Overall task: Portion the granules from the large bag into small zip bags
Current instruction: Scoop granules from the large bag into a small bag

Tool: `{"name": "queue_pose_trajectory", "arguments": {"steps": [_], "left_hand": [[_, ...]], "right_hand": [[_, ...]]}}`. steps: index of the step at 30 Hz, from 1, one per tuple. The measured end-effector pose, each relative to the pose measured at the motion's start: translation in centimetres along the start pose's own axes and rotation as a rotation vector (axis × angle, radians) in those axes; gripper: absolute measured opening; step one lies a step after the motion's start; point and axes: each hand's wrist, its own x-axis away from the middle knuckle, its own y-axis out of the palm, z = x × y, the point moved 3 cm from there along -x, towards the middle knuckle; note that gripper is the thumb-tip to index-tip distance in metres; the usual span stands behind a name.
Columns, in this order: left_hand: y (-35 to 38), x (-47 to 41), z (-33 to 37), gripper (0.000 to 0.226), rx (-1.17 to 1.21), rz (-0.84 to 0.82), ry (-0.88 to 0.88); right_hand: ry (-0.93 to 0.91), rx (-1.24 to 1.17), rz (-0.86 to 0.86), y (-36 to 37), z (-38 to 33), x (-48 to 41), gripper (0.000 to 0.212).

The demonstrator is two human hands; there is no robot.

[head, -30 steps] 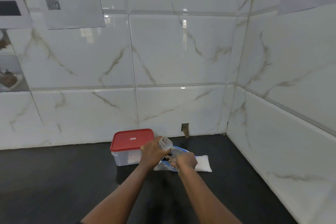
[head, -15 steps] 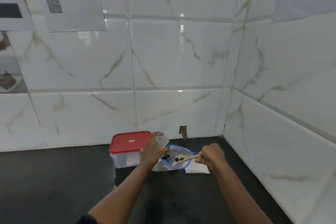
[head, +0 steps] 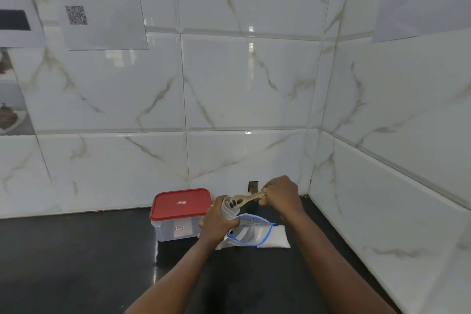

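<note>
My left hand (head: 217, 222) grips a small clear zip bag (head: 227, 209) upright, with its mouth open toward the top. My right hand (head: 279, 195) holds the handle of a wooden spoon (head: 242, 200). The spoon's bowl carries a few dark granules and sits right at the small bag's mouth. Below both hands the large blue-rimmed clear bag (head: 251, 232) lies open on the black counter (head: 76, 257).
A clear box with a red lid (head: 180, 202) stands just left of my left hand, against the tiled wall. A stack of flat white bags (head: 277, 238) lies to the right, partly under the large bag. Tiled walls meet in a corner at the right.
My right hand lifted the spoon out of the large bag, loaded with granules, and brought it up to the mouth of the small bag in my left hand.
</note>
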Motion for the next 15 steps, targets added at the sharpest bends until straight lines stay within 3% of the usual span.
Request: {"name": "queue_pose_trajectory", "arguments": {"steps": [8,15], "left_hand": [[0.0,-0.3,-0.4,0.058,0.038,0.000,-0.001],[-0.1,-0.5,-0.2,0.054,0.041,0.006,-0.006]], "right_hand": [[-0.390,0.391,0.024,2.4,-1.6,1.7,0.033],[-0.439,0.424,0.076,2.0,-1.5,1.6,0.030]]}}
